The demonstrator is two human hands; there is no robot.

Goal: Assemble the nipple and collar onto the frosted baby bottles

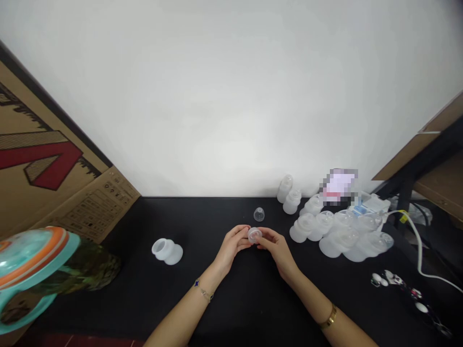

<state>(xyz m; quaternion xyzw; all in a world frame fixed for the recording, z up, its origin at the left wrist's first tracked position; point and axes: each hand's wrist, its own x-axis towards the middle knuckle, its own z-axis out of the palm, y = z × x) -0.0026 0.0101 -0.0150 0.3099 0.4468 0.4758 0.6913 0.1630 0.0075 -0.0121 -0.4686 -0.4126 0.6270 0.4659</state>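
Note:
Between my two hands is a small white baby bottle ring (pixel 254 234) with a translucent, pinkish-looking middle. My left hand (pixel 232 246) grips its left edge with closed fingers. On the other side, the thumb and fingers of my right hand (pixel 275 248) pinch the same ring. Just beyond my fingertips a clear dome cap (pixel 259 215) rests on the black table. Farther left stands a white baby bottle (pixel 167 251) without a top, its wide mouth showing.
Several capped baby bottles (pixel 338 236) crowd the right side, near a blurred-out phone (pixel 338 185) and a white cable (pixel 415 236). A teal-and-orange lidded jug (pixel 39 262) and a cardboard box (pixel 54 144) border the left. Small beaded objects (pixel 408 289) lie at the right.

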